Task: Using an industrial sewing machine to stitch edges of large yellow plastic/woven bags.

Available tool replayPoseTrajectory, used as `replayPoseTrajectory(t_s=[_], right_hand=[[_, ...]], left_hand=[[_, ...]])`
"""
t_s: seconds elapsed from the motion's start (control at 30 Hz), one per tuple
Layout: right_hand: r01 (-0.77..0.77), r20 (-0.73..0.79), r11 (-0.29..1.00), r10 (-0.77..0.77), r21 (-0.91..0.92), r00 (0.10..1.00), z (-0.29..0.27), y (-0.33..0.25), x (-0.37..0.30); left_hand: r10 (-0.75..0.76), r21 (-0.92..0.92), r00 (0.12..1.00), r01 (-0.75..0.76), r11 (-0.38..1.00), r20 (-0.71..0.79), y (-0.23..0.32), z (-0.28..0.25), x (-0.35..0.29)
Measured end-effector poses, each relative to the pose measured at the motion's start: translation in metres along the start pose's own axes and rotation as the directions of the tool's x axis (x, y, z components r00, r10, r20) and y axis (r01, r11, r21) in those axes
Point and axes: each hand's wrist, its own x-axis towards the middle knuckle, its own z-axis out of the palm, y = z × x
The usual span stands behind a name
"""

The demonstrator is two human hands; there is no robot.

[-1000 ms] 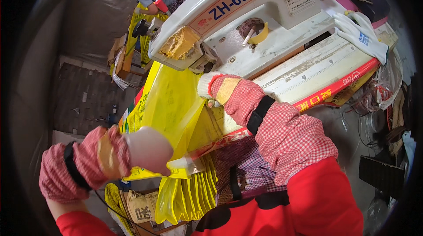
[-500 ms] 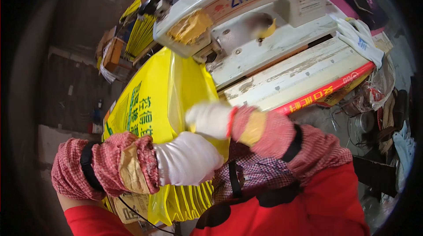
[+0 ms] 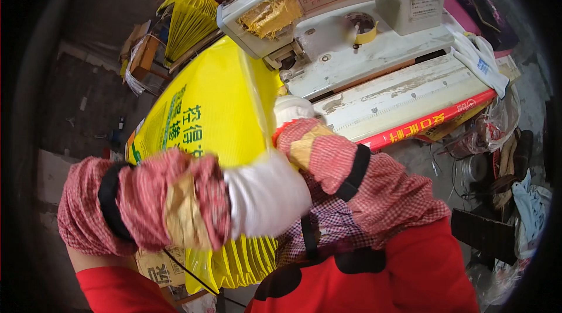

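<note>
A large yellow printed plastic bag (image 3: 216,96) slants across the middle, its right edge under the head of a white industrial sewing machine (image 3: 404,6). My right hand (image 3: 293,109), in a white glove, is closed at the bag's right edge, just below the machine head. Nearer to me, my left hand (image 3: 269,193), also white-gloved, lies over the bag's lower part. Its fingers are turned away and hidden, so its grip does not show. Beneath it hangs a pleated row of yellow bags (image 3: 237,263).
A roll of yellow tape (image 3: 366,33) sits on the machine, and a spare white glove (image 3: 481,61) lies on the white bed's right end. Another fanned yellow stack (image 3: 188,23) stands at the far left, beside a wooden stool (image 3: 143,62). A person's sleeve shows behind it.
My right hand has moved up and slightly right along the bag's edge toward the machine head. My left hand has shifted a little right. The whole view has tilted slightly.
</note>
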Motion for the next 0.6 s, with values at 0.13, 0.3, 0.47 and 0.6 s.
replayPoseTrajectory(t_s=[0.13, 0.3, 0.47, 0.6], right_hand=[[0.156, 0.08, 0.987, -0.152, -0.043, 0.985, -0.012, 0.001, 0.001], [0.349, 0.203, 0.935, -0.332, -0.055, 0.921, -0.027, -0.002, -0.006], [0.405, 0.301, 0.914, -0.38, -0.026, 0.875, -0.056, 0.001, -0.02], [0.24, 0.433, 0.97, -0.236, 0.046, 0.87, -0.072, -0.012, -0.013]], left_hand=[[-0.071, 0.192, 0.996, 0.059, 0.98, 0.055, -0.051, -0.022, 0.005], [-0.06, 0.088, 0.912, 0.027, 0.996, 0.405, -0.011, -0.02, -0.011], [-0.438, 0.403, 0.768, 0.256, 0.879, 0.467, -0.035, -0.042, -0.031], [-0.324, 0.4, 0.859, 0.157, 0.903, 0.396, -0.005, 0.004, -0.048]])
